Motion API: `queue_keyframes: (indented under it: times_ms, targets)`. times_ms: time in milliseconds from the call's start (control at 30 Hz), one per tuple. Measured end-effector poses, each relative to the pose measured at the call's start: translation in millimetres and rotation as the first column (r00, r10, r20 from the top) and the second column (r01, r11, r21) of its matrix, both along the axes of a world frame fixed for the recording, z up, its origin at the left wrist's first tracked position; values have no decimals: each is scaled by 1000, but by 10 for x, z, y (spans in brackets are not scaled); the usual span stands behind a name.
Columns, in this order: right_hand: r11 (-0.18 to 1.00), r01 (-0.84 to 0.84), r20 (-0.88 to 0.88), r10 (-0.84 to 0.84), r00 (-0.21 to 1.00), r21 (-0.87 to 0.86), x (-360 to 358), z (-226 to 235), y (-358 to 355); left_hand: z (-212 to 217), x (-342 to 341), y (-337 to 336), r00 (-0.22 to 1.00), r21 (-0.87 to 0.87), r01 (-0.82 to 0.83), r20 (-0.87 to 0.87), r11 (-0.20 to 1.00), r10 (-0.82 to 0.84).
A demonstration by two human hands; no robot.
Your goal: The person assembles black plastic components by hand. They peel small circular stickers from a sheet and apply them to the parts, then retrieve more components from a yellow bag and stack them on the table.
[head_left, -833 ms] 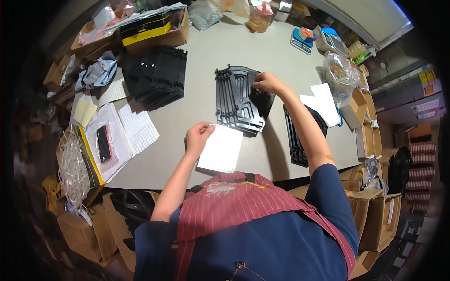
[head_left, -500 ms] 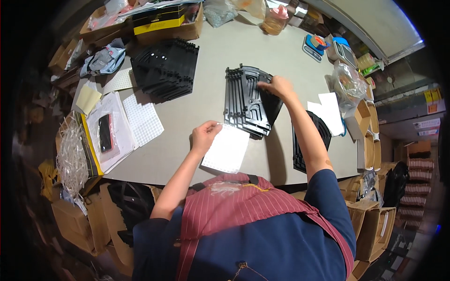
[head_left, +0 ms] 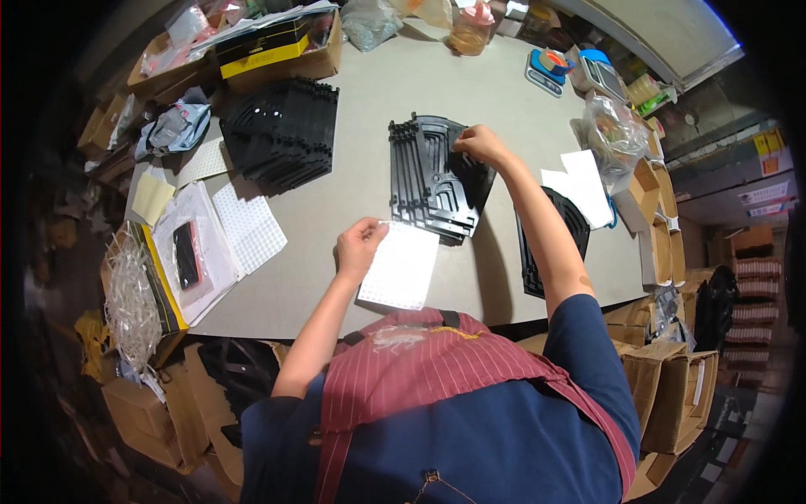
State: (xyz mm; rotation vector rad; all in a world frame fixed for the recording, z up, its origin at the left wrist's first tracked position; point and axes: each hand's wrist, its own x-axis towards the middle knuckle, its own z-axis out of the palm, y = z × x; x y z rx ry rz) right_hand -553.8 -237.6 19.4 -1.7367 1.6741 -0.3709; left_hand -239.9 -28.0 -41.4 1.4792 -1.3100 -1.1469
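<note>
My left hand (head_left: 361, 245) pinches the top left corner of a white sheet (head_left: 400, 267) covered in rows of small round dots, like a sticker sheet. Just beyond the sheet lies a fanned stack of black ribbed plastic parts (head_left: 437, 181). Over the upper right of that stack is my right hand (head_left: 482, 144), fingers drawn together and pointing down at the top part. Whatever its fingertips hold, if anything, is too small to see.
A larger black stack (head_left: 281, 134) stands at the left, another (head_left: 550, 244) under my right forearm. Further left are dotted sheets (head_left: 248, 227) and a phone (head_left: 186, 254) on papers. A small scale (head_left: 544, 74) with tape sits far right. Cardboard boxes (head_left: 147, 420) flank the table.
My right hand has shifted slightly, its fingers now closer together over the stack. My left hand still holds the sheet. The whole view has shifted a little.
</note>
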Motion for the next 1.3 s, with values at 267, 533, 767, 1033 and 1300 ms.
queue_keyframes:
  times_ms: [267,533,767,1033,1300]
  targets:
    - [951,-21,-509,-147,848,-308,-46,-127,-77,2,-25,12,1000,-30,-4,-4,1000,4]
    - [980,143,-322,-181,929,-138,-73,83,296,23,3,12,1000,0,1,-12,1000,-1]
    - [947,294,-420,-320,849,-128,-1588,663,1185,-134,107,-20,941,10,104,-324,995,-95]
    - [959,283,-634,-231,738,-20,-2376,324,2045,-109,7,-39,931,12,69,-361,998,-60]
    - [984,-107,-781,-45,623,-141,-1423,419,1440,-207,57,-42,937,-7,49,-347,999,-49]
